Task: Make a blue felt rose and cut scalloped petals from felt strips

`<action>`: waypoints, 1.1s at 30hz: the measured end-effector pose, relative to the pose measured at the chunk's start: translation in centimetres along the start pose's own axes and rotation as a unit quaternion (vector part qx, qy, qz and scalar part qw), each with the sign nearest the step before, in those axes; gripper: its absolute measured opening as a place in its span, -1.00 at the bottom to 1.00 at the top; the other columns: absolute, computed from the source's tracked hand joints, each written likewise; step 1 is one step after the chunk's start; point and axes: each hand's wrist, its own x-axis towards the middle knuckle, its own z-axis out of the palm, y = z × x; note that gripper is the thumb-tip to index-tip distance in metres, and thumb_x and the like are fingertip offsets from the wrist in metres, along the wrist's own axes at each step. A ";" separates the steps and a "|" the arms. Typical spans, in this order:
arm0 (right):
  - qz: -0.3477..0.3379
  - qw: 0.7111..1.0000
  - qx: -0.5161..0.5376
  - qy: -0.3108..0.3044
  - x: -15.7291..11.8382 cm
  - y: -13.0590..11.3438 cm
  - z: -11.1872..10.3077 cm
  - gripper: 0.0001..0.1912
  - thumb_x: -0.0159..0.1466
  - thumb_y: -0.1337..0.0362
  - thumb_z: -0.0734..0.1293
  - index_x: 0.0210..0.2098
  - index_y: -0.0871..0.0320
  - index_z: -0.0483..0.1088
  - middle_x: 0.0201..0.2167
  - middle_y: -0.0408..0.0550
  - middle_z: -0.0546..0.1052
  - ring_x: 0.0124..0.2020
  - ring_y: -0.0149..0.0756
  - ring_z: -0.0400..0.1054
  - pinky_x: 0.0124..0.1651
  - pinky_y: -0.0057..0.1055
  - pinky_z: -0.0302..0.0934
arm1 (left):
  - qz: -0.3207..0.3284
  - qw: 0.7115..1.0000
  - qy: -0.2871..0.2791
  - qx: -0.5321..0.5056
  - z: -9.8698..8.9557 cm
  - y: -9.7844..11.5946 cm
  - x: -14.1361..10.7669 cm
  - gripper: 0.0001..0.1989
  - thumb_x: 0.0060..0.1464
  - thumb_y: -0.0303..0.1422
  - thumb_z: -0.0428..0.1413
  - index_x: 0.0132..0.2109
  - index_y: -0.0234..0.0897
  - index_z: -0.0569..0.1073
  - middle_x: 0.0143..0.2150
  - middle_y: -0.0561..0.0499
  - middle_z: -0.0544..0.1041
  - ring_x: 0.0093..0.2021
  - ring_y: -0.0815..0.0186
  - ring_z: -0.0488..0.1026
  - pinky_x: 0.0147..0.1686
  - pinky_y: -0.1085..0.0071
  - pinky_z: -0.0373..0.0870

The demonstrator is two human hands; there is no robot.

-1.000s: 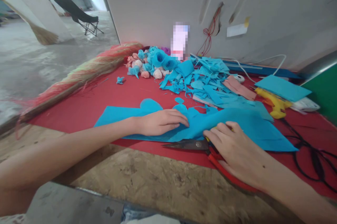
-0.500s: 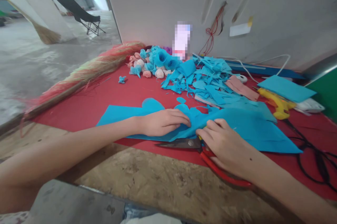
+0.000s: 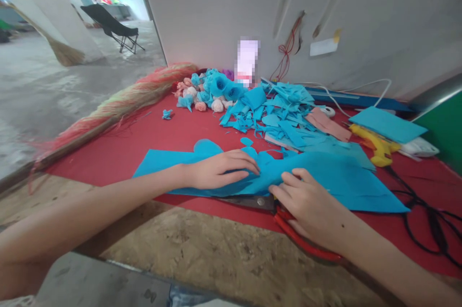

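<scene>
A wide sheet of blue paper lies across the near part of the red table cover. My left hand rests flat on it with fingers a little apart, holding nothing. Over the sheet's near edge is my right hand, its fingers curled round the red-handled scissors, whose blades point left and lie partly under the sheet. Cut blue petal shapes show just beyond my left hand.
Blue paper scraps are heaped behind the sheet, with paper flowers to their left. A yellow glue gun with a black cable is at the right. A straw broom runs along the left edge.
The view has shifted slightly. The scissor blades are now more covered by the blue sheet. Both hands have stayed nearly in place.
</scene>
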 end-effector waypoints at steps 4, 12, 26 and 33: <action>0.007 1.000 0.005 0.002 -0.6 0.4 -0.2 -0.75 -0.17 0.44 0.36 -0.43 0.21 0.38 -0.52 -0.12 0.39 -0.37 -0.25 0.15 -0.27 -0.32 -0.10 | -0.015 0.999 -0.022 0.040 -0.7 0.4 -0.6 -0.75 0.22 -0.42 -0.12 -0.06 -0.36 0.39 -0.09 -0.15 0.43 -0.06 0.27 0.32 0.01 0.37 0.24; 0.027 1.000 -0.001 0.003 -2.6 1.2 0.1 -0.60 -0.20 0.42 0.37 -0.29 0.20 0.38 -0.47 -0.11 0.42 -0.34 -0.24 0.19 -0.21 -0.31 -0.06 | -0.072 0.988 -0.029 0.133 -1.8 0.9 -2.9 -0.73 0.22 -0.41 -0.12 -0.04 -0.32 0.40 -0.15 -0.10 0.43 -0.16 0.30 0.37 -0.16 0.45 0.28; 0.112 0.994 -0.020 -0.005 -2.0 -0.6 0.0 -0.51 -0.17 0.38 0.38 -0.18 0.22 0.42 -0.34 -0.09 0.48 -0.29 -0.21 0.25 -0.17 -0.22 0.03 | -0.066 0.990 -0.016 0.120 -1.1 -0.9 -3.7 -0.73 0.20 -0.42 -0.11 -0.02 -0.27 0.39 -0.13 -0.10 0.45 -0.15 0.28 0.39 -0.16 0.42 0.32; 0.092 0.996 -0.013 -0.005 -0.1 -1.0 0.1 -0.52 -0.17 0.41 0.36 -0.20 0.20 0.42 -0.36 -0.12 0.48 -0.30 -0.23 0.25 -0.18 -0.26 0.02 | -0.075 0.991 -0.022 0.112 -1.1 -1.0 -3.8 -0.73 0.20 -0.43 -0.11 -0.01 -0.29 0.38 -0.15 -0.10 0.44 -0.16 0.28 0.38 -0.15 0.41 0.30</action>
